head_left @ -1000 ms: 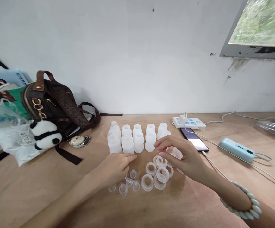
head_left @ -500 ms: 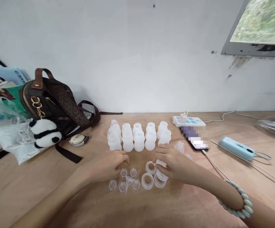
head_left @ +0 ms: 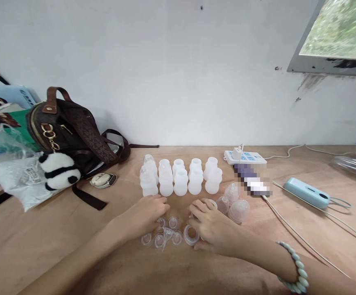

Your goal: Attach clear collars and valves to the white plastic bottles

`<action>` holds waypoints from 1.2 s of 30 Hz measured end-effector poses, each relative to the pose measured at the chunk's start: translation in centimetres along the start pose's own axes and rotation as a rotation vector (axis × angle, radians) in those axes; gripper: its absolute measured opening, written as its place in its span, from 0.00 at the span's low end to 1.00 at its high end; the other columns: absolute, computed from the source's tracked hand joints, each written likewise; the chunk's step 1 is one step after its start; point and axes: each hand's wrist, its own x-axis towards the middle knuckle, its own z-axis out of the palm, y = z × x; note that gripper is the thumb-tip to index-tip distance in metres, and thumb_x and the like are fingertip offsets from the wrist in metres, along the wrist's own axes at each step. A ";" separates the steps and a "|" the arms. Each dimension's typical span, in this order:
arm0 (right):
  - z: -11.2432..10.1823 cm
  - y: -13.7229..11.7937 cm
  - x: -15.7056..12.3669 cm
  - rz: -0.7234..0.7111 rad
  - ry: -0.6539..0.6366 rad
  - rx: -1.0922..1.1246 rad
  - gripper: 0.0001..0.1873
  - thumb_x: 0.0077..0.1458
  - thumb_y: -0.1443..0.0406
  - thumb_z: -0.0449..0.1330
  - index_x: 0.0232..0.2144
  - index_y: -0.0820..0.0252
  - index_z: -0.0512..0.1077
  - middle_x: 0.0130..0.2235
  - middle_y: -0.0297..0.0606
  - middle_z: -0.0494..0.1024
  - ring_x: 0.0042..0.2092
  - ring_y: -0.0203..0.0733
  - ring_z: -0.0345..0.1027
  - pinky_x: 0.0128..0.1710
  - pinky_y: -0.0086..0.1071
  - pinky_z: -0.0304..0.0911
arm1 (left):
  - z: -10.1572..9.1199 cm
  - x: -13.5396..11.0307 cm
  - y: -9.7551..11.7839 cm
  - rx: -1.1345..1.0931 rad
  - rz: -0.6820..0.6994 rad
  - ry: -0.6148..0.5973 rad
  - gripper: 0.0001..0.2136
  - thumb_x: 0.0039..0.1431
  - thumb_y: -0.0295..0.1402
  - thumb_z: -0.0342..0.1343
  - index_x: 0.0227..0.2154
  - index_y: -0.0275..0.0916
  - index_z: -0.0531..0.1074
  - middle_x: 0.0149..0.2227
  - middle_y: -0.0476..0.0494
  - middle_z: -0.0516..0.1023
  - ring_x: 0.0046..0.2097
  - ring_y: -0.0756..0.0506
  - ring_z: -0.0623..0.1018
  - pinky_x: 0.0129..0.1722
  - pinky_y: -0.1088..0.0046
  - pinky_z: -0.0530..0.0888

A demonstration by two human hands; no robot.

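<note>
Can read no wording: only blurred blue print [head_left: 28, 98] on the panel [head_left: 7, 92] left of the backpack [head_left: 69, 114], and a tiny illegible label [head_left: 32, 175] on the plastic bag [head_left: 18, 192] before it

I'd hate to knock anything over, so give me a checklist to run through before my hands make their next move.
1. White bottles standing upright: ok.
2. Small clear discs all in view: cannot tell; the left hand may cover some.
3. Clear rings fully uncovered: not ok; the right hand is over them.
4. Left fingertips free of any part: cannot tell; partly hidden.
5. Clear domes away from the phone's charging cable: ok, apart.
</note>
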 end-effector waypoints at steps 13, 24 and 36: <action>-4.2 1.8 -1.0 0.118 0.369 0.496 0.17 0.52 0.69 0.65 0.45 0.56 0.69 0.42 0.38 0.77 0.46 0.45 0.69 0.47 0.41 0.64 | -3.3 -1.9 0.6 -0.589 -0.053 0.044 0.05 0.63 0.32 0.50 0.39 0.42 0.71 0.37 0.50 0.76 0.39 0.45 0.74 0.38 0.72 0.68; -4.5 0.5 -1.3 -0.046 0.649 0.484 0.20 0.58 0.64 0.62 0.52 0.57 0.66 0.45 0.42 0.76 0.44 0.45 0.69 0.43 0.39 0.65 | -0.7 0.6 2.6 -1.466 0.041 0.119 0.14 0.50 0.33 0.67 0.35 0.38 0.68 0.29 0.53 0.74 0.27 0.52 0.72 0.30 0.75 0.71; -2.5 0.5 -0.7 0.014 0.631 0.422 0.15 0.60 0.66 0.60 0.49 0.56 0.68 0.42 0.41 0.69 0.42 0.43 0.65 0.40 0.37 0.67 | -0.9 0.2 3.8 -1.459 0.039 0.135 0.18 0.44 0.28 0.67 0.40 0.37 0.73 0.35 0.47 0.79 0.37 0.47 0.78 0.36 0.72 0.73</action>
